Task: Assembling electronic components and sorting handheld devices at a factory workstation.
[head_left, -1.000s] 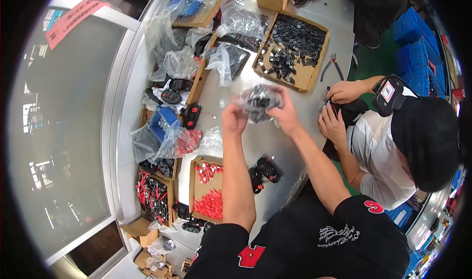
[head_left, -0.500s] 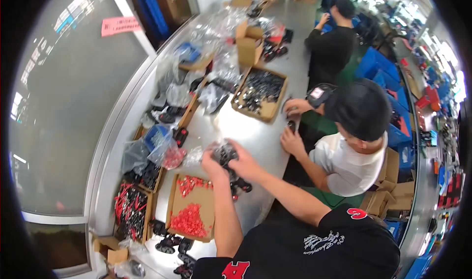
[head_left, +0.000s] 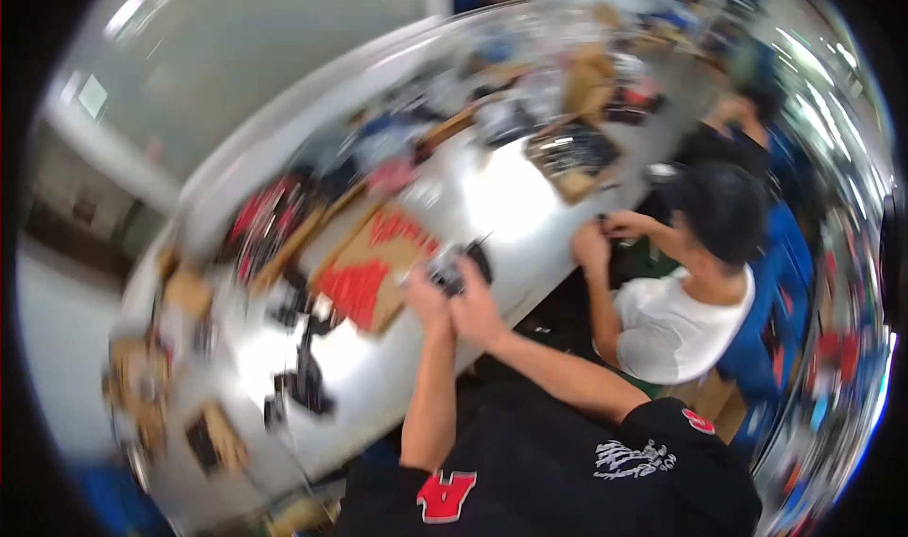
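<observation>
Both my hands are raised over the metal table, close together. My left hand (head_left: pixel 430 299) and my right hand (head_left: pixel 475 302) are closed on a clear plastic bag of dark parts (head_left: pixel 445 270), its details smeared by motion. Dark pieces (head_left: pixel 480 256) show just beyond my right fingers; whether they belong to the bag I cannot tell. Left of my hands lies a shallow cardboard tray (head_left: pixel 355 250) holding small red parts (head_left: pixel 350 293) in two heaps.
Black wheeled parts (head_left: pixel 307 376) lie on the near table. A box of red and black pieces (head_left: pixel 270 217) stands at the left, and a carton of dark parts (head_left: pixel 579 193) farther off. At the right, a co-worker in a white shirt (head_left: pixel 676 334) handles something small and dark.
The whole view has swung round, showing more of the table's near left end. My hands stay closed on the bag. The co-worker's hands have come closer together.
</observation>
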A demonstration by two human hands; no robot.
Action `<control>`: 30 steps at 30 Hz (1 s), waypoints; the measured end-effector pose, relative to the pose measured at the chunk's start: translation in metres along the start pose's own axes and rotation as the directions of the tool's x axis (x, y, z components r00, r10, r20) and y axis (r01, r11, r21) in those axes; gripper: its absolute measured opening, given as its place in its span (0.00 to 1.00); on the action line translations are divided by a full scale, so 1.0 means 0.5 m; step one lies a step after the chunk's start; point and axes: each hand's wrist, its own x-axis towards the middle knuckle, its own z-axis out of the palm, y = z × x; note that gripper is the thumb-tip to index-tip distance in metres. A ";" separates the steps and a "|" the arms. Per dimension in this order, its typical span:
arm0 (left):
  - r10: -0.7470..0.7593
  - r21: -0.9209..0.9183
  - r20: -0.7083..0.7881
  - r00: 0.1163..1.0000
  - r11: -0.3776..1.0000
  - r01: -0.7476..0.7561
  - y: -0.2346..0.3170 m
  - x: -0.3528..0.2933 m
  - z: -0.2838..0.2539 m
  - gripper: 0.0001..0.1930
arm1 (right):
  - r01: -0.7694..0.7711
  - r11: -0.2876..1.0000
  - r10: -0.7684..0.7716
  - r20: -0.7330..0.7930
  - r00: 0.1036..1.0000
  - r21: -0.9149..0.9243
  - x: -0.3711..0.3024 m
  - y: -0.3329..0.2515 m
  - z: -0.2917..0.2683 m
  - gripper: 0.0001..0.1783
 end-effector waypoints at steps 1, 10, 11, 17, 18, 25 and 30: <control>0.095 0.072 -0.139 0.986 0.994 -0.086 -0.024 -0.016 -0.025 0.15 | 0.018 1.000 -0.020 0.102 0.995 0.016 -0.020 -0.033 -0.008 0.38; 0.032 -0.203 -0.501 0.865 0.967 -0.154 -0.111 -0.396 -0.132 0.14 | -0.229 0.949 0.076 0.544 0.835 0.217 -0.331 -0.002 -0.142 0.35; 0.031 -0.196 -0.535 0.844 0.967 -0.161 -0.129 -0.451 -0.148 0.14 | -0.245 0.951 0.091 0.583 0.807 0.190 -0.379 0.003 -0.163 0.35; 0.074 0.060 -0.809 0.583 0.997 -0.043 -0.210 -0.759 -0.281 0.16 | -0.311 0.950 0.163 0.797 0.581 0.033 -0.659 0.015 -0.227 0.36; -0.045 -0.075 -0.838 0.544 0.997 -0.034 -0.214 -0.803 -0.305 0.16 | -0.337 0.941 0.176 0.838 0.516 0.010 -0.699 0.006 -0.232 0.36; -0.187 -0.255 -0.948 0.256 0.929 -0.266 -0.264 -1.097 -0.479 0.17 | -0.163 0.986 0.003 0.982 0.186 0.027 -0.965 -0.038 -0.238 0.34; -0.250 -0.274 -0.962 0.113 0.854 -0.443 -0.281 -1.285 -0.595 0.15 | -0.066 0.996 -0.057 0.996 -0.063 0.053 -1.156 -0.073 -0.207 0.34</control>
